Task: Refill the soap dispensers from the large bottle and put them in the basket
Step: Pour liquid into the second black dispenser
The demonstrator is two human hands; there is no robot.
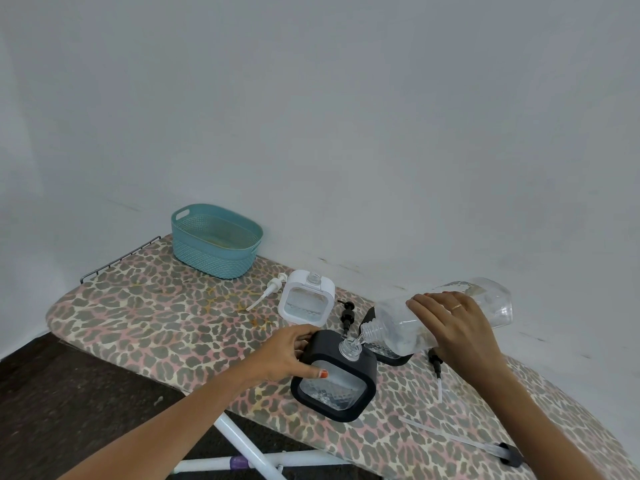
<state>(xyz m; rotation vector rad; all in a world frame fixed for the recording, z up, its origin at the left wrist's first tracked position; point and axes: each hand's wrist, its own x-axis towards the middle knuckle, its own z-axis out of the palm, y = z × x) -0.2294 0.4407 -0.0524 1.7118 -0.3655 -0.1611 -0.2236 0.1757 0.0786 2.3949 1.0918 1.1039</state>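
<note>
My right hand [453,327] grips the large clear bottle [491,299], tipped on its side with its neck over the open mouth of a black-framed soap dispenser [343,386]. A thin stream of clear liquid runs from the neck into that mouth. My left hand [287,351] holds this dispenser by its left side. A second black dispenser [388,355] stands behind it, mostly hidden by the bottle. A white-framed dispenser [306,301] with an open neck stands farther back. The teal basket [216,239] sits at the board's far left end with nothing in it.
All this rests on a leopard-print ironing board [156,313] against a white wall. A white pump [270,289], a black pump [346,315] and another black pump [435,367] lie loose on it. A clear tube with a black cap [485,448] lies near the right edge.
</note>
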